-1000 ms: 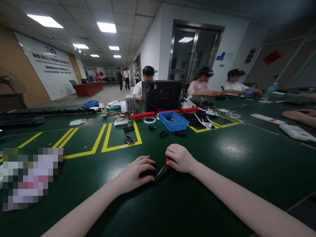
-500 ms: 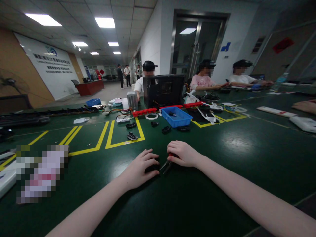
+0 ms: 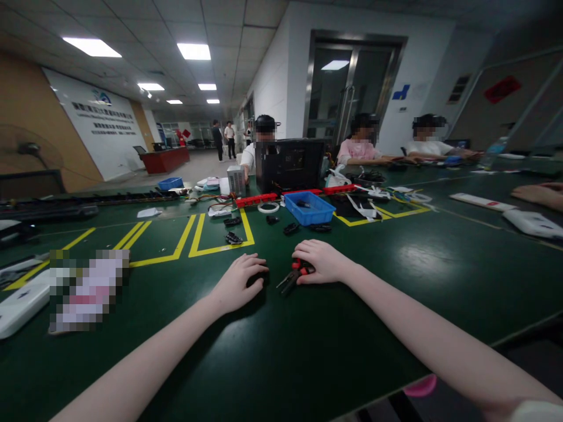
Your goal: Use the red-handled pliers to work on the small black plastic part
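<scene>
In my right hand (image 3: 323,261) are long-nose pliers (image 3: 289,282) with red handles; my fingers curl round the grips, and the slightly parted jaws point left and toward me, low over the green table (image 3: 281,363). My left hand (image 3: 240,282) is to the left of the pliers, palm down, with fingers apart and thumb spread. Nothing shows in it, though the space under the palm is dark. Beyond the hands lie several small black parts, one of them (image 3: 233,238) inside a yellow tape outline.
A blue bin (image 3: 309,210) stands past my right hand, with a black computer case (image 3: 290,167) behind it. Red strips (image 3: 257,200), cables and a white tape ring (image 3: 268,207) lie nearby. A white device (image 3: 35,302) is at left. Co-workers sit across the table.
My left hand has drawn away to the left from the pliers' tips. The pliers now show more of their red handles in my right hand. The view has shifted slightly.
</scene>
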`<state>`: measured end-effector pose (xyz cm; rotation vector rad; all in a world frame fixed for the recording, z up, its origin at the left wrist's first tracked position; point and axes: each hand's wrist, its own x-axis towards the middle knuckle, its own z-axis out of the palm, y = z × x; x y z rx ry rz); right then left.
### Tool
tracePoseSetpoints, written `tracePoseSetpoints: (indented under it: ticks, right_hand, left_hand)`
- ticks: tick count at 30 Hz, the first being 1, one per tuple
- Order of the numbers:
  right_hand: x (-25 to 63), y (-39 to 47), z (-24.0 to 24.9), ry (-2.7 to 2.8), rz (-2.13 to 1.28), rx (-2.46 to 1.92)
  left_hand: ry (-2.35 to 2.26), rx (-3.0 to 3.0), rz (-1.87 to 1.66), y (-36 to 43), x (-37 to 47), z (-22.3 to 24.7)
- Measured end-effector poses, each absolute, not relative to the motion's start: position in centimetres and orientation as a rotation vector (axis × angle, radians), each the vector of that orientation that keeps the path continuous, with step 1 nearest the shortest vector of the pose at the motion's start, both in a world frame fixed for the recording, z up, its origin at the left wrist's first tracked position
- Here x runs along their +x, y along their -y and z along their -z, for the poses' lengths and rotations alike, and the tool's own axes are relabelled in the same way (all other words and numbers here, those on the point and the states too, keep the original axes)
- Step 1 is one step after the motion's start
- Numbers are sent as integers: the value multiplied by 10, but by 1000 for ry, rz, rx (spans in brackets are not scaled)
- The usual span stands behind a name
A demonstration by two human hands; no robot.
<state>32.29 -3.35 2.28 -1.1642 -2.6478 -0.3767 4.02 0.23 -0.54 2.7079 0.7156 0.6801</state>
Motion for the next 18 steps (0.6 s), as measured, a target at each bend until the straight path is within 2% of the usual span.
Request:
tracePoseSetpoints:
  ticks: [9, 18]
  right_hand:
    - [316, 32, -17, 2541, 286, -1260]
    - [315, 33, -11, 2593, 466, -1173]
  left_hand:
    - [-756, 2788, -674, 1, 41, 4]
    - [-738, 2823, -652, 4, 42, 2]
